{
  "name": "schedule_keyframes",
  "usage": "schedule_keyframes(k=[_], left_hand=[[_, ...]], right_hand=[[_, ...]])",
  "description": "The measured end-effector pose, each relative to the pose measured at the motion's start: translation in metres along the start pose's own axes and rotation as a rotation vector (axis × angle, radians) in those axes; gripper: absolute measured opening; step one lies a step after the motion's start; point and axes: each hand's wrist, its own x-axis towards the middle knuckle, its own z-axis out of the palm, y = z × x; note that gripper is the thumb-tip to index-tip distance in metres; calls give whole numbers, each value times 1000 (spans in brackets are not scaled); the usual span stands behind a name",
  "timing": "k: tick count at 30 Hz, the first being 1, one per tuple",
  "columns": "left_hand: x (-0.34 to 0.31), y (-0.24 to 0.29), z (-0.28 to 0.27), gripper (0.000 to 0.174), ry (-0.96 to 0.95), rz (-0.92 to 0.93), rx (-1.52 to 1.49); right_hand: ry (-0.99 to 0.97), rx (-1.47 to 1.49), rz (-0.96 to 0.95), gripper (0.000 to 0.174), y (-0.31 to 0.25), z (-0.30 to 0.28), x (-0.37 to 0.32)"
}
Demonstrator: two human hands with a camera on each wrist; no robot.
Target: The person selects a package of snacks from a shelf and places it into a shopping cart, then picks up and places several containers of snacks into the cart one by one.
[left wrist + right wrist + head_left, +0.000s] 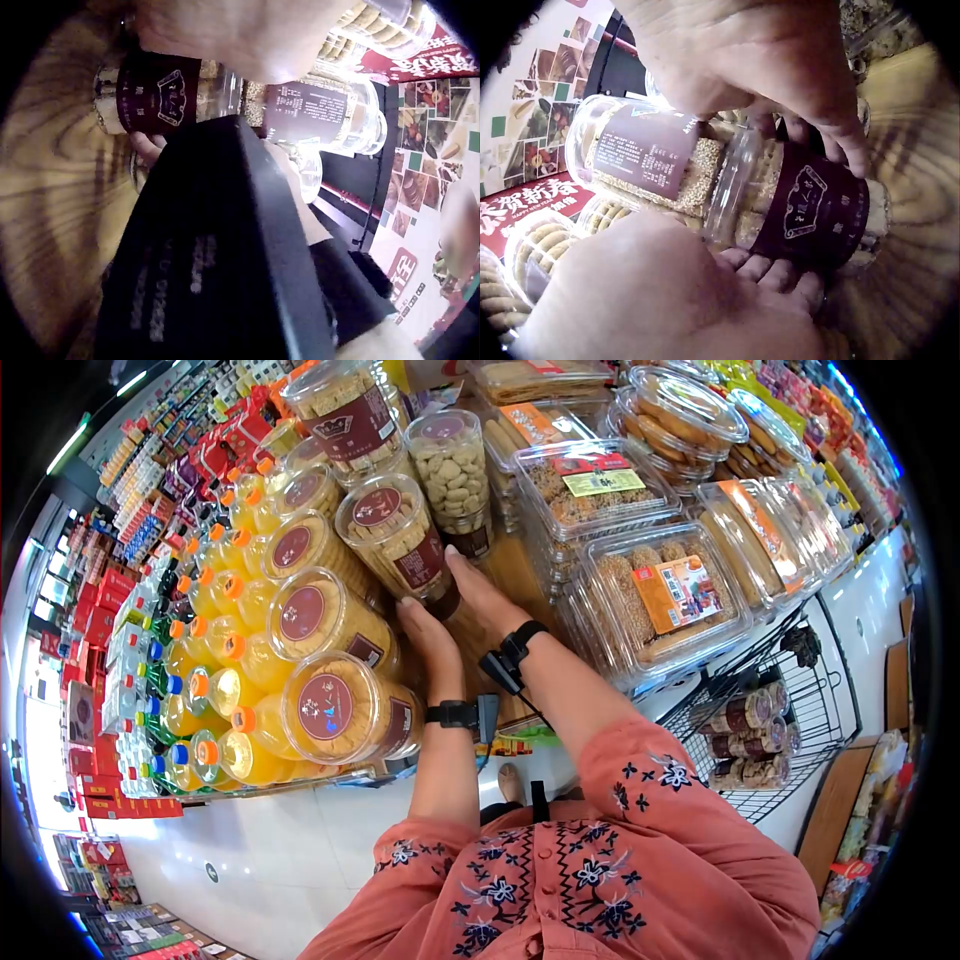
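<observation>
Two clear jars with maroon labels stand end to end in a stack, the upper jar (385, 520) holding pale sticks. Both hands hold the lower jar (814, 210) from opposite sides, fingers curled round it. My left hand (432, 645) is on its left, appearing at the top of the left wrist view (232, 34). On the other side is my right hand (485, 598), seen at the top of the right wrist view (742, 56). The jar's base is at the wooden surface (919, 150); whether it touches is unclear.
A nut jar (450, 470) stands behind on the right, cookie jars (330, 615) on the left beside orange drink bottles (240, 610). Clear pastry boxes (665, 590) are piled at the right. A wire cart (840, 695) below them holds several jars.
</observation>
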Motion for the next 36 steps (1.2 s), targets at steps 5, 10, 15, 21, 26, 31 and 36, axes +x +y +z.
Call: schedule_keyframes(k=[5, 10, 15, 21, 26, 31, 36], left_hand=[[-44, 36, -1, 67, -102, -126, -16], [-30, 38, -9, 75, -62, -132, -92], [10, 42, 5, 88, -108, -415, -483], [-15, 87, 0, 95, -261, -564, -407], [-52, 104, -20, 92, -377, -577, -409], [-82, 101, -26, 90, -391, -565, -312], [-96, 116, -40, 87, -522, -525, -323]], right_hand=[[-29, 142, -17, 66, 16, -25, -10], [107, 44, 182, 89, -51, -12, -64], [50, 78, 355, 90, -44, -18, -27], [97, 73, 433, 87, -53, -9, -37], [215, 42, 367, 85, -33, -22, -84], [298, 30, 335, 76, -29, -25, -132], [285, 32, 326, 78, -51, -26, -159]])
